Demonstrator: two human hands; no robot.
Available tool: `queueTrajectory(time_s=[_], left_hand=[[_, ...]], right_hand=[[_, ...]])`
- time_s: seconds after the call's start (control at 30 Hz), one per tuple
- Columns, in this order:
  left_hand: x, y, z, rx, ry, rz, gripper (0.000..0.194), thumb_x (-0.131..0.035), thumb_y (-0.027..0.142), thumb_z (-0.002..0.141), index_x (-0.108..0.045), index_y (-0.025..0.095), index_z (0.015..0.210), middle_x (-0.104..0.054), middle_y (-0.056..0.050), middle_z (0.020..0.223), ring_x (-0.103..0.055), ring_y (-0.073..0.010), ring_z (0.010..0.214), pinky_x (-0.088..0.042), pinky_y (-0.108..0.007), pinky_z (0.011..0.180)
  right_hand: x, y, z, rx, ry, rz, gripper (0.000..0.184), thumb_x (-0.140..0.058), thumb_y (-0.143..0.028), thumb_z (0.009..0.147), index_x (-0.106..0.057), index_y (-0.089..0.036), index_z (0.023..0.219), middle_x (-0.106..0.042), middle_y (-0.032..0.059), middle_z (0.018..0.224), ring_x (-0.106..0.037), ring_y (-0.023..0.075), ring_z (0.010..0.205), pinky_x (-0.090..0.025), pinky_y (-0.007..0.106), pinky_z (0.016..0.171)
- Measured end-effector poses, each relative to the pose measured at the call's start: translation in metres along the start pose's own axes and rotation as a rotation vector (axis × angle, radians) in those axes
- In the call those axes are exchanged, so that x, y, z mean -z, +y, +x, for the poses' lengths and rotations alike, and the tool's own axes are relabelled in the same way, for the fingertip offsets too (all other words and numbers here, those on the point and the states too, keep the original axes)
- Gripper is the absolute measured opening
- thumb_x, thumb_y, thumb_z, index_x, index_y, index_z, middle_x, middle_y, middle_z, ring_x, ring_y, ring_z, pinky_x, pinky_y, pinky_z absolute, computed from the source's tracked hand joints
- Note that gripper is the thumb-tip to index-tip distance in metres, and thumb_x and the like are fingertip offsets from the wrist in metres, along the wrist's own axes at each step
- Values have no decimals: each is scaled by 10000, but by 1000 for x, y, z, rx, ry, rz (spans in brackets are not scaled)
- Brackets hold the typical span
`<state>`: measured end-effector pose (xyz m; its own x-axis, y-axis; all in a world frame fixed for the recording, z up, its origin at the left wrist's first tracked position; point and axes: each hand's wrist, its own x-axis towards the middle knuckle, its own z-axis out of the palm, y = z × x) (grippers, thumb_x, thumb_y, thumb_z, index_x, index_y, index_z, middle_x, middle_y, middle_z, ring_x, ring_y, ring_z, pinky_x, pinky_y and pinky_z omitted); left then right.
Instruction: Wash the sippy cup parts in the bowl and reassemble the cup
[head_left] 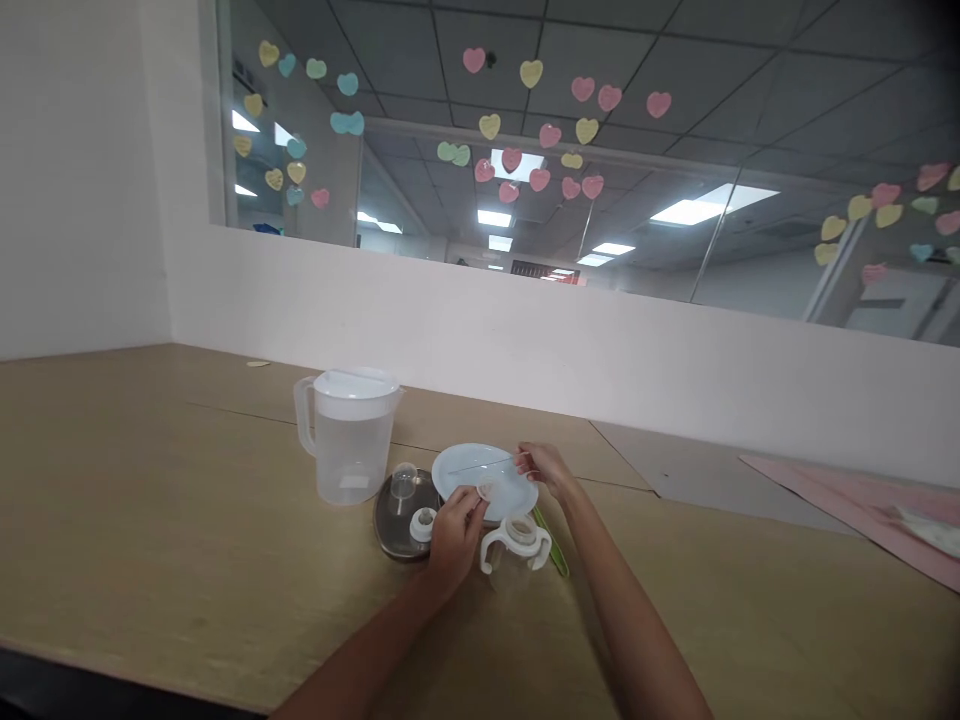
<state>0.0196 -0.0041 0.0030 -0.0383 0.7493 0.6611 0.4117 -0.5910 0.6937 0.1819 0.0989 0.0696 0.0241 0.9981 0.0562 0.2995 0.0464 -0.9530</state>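
Over the white bowl (450, 478), my left hand (454, 532) pinches a small pale round piece (486, 492), too small to name exactly. My right hand (541, 466) is closed on the end of a thin, straw-like rod (480, 467) that points left across the bowl. A clear bottle with two white handles (516, 545) stands upright just in front of the bowl, between my forearms. Left of my left hand lies a dark metal tray (391, 530), with a clear cup-shaped cap (404, 482) and a white ring-shaped bottle top (424, 525) on it.
A lidded translucent pitcher (352, 440) containing clear liquid stands behind the tray. A green long-handled tool (556, 555) lies right of the bottle, partly hidden. Pink cloth or paper (840, 505) covers the far right. A white wall (480, 330) with a window closes the back.
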Motion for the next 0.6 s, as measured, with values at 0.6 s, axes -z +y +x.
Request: queueTrajectory(time_s=[0.6], left_hand=[[8,10,7,149,134,-138,326,-484,422,809,-647,159,915,-668,-23,715,-575,-122,508,-467,-231,535]], right_hand=[[-9,-25,-29,262,-735,-342,236,-567,-312,758,-611,-141,914,-663,33,807,-602,103,645,-437,160,460]])
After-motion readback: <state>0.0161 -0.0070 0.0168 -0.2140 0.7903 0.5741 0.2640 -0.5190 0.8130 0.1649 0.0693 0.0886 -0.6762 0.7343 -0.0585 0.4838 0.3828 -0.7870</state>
